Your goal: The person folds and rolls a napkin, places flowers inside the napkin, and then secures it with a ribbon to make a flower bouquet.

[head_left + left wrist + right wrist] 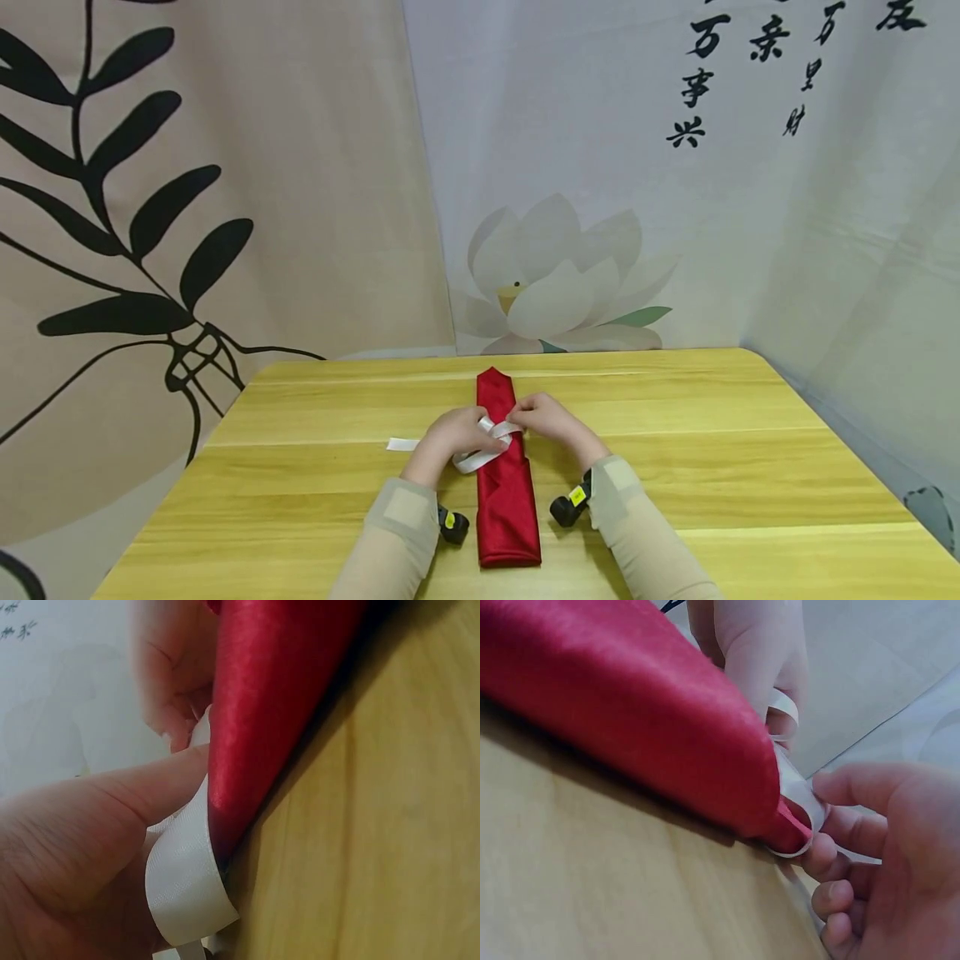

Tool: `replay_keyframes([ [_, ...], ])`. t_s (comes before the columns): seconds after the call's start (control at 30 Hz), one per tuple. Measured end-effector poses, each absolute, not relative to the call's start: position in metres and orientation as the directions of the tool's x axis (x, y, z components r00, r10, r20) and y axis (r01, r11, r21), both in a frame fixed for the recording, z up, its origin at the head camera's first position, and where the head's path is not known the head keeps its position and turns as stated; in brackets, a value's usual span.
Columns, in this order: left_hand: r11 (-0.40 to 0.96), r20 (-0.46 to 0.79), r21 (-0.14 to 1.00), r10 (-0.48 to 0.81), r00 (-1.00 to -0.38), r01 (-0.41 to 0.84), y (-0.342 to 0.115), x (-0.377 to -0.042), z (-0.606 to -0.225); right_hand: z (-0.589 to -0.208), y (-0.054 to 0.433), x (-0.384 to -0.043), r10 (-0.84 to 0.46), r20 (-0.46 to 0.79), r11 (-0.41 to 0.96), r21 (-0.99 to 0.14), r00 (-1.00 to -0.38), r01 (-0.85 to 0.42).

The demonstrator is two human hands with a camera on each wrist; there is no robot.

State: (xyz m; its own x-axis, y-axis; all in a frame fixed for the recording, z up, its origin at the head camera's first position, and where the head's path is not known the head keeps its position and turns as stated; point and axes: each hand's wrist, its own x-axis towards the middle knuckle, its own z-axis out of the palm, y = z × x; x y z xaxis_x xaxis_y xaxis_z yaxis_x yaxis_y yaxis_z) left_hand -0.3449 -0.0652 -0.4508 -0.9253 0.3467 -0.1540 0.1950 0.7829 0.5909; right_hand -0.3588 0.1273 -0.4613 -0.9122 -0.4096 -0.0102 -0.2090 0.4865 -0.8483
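A long folded strip of shiny red cloth (508, 508) lies lengthwise on the table, its far end pointed. White ribbon (476, 461) passes around its middle and loops over the top. My left hand (456, 435) is at the cloth's left side and holds the ribbon; in the left wrist view the thumb lies along the ribbon (184, 877), and the other fingers are mostly hidden. From the right, my right hand (551, 417) pinches the ribbon (799, 791) between thumb and fingers at the cloth's edge.
A loose ribbon tail (402, 444) sticks out on the wooden table (712, 475), left of the left hand. Black wrist cameras hang under both sleeves. Behind the table's far edge hangs a printed curtain (337, 167).
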Motion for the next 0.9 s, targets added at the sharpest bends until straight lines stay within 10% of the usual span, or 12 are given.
replay_keyframes([
  [0.9,0.823,-0.097,0.531,0.294,-0.951,0.2,-0.062,-0.344,-0.454,-0.474,0.119,-0.364,-0.354,0.034,0.551,-0.8,-0.935,-0.238],
])
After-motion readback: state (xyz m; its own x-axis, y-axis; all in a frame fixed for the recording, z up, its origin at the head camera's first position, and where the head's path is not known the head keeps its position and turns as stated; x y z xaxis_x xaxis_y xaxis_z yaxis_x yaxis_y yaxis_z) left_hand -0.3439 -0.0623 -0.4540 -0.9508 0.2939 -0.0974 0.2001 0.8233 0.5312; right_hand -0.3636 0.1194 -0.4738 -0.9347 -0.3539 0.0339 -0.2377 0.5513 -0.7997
